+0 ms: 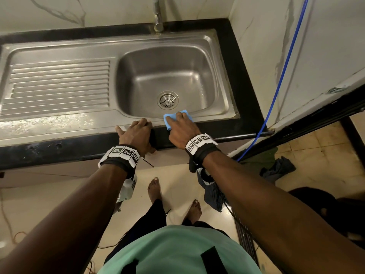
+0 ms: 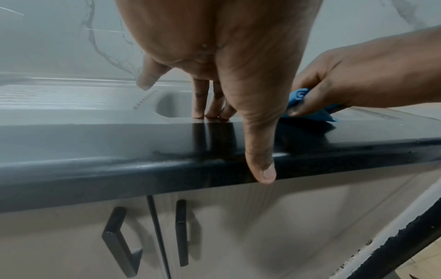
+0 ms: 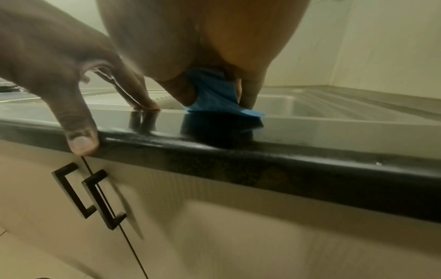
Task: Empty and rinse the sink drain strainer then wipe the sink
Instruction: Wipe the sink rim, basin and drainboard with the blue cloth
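The round metal strainer (image 1: 167,100) sits in the drain of the steel sink basin (image 1: 150,76). My right hand (image 1: 178,125) grips a blue cloth (image 1: 168,119) and presses it on the sink's front rim, just below the strainer. In the right wrist view the cloth (image 3: 214,98) hangs from my right hand (image 3: 210,47) between thumb and fingers. My left hand (image 1: 138,128) rests beside it on the rim with straight fingers, holding nothing. In the left wrist view the left hand's fingertips (image 2: 210,113) touch the steel and its thumb (image 2: 262,166) hangs over the counter edge.
A ribbed drainboard (image 1: 59,86) lies left of the basin. The faucet (image 1: 158,18) stands at the back. A black countertop (image 1: 243,76) frames the sink. A blue hose (image 1: 280,76) runs down the right wall. Cabinet door handles (image 2: 119,239) are below. Dark clothes (image 1: 276,169) lie on the floor.
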{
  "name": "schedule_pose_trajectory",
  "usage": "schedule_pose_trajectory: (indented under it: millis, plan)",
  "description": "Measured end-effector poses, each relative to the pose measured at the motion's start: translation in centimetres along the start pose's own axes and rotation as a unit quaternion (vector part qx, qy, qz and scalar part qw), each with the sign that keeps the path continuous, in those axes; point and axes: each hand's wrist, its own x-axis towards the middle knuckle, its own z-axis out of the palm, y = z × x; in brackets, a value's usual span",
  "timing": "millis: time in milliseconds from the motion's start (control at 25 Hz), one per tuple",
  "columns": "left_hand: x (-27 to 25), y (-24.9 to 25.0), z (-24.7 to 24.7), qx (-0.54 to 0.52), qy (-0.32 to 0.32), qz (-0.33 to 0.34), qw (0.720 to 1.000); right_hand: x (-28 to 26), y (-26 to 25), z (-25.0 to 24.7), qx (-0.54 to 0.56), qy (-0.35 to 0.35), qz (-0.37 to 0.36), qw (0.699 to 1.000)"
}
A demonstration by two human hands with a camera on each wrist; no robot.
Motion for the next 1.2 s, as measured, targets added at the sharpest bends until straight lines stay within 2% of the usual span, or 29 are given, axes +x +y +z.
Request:
schedule_pose_trajectory:
  millis: [160,280,560,760,960,1200]
  plan:
    - [-0.1,0.2,0.0,0.005,-0.005,-0.007,1.0,-0.4,0.0,-0.8,0.004,-0.018,-0.013,1.0]
    - [-0.1,0.2,-0.2,0.007,-0.011,-0.011,1.0,-1.2,2.1,-0.9,-0.021,0.002,-0.018,1.0]
    - [0.1,0.5,-0.5,0.008,-0.01,-0.01,1.0,-2.6,7.8,-2.1,-0.045,0.005,0.035,0.998]
    - [0.2,0.4,-0.3,0.001,-0.014,-0.013,1.0,-3.4,11.1,-2.2,-0.1,0.008,0.072,0.992]
    - [0.4,0.5,-0.5,0.011,-0.016,-0.007,1.0,-2.1,13.1,-2.8,-0.142,-0.039,0.088,0.985]
    - [0.2,0.6,-0.5,0.024,-0.019,-0.01,0.999,0.8,15.1,-4.2,-0.128,-0.091,0.08,0.984]
